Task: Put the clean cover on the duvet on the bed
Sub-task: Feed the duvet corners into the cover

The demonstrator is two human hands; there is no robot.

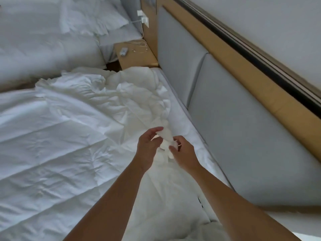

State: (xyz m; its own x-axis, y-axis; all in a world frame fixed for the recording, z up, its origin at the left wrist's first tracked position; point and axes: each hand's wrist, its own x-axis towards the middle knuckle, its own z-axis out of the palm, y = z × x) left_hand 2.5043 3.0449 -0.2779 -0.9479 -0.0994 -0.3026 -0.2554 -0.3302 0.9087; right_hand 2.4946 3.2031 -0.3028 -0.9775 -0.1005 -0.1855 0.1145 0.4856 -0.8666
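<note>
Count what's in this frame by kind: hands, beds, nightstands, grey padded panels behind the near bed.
Hands: 2, left hand and right hand, both pinching the bedding
Beds: 2, near bed and far bed
Nightstand: 1
Grey padded panels: 2
Total: 7

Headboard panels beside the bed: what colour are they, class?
The headboard panels are pale grey, with a light wood frame; seen in the head view.
</note>
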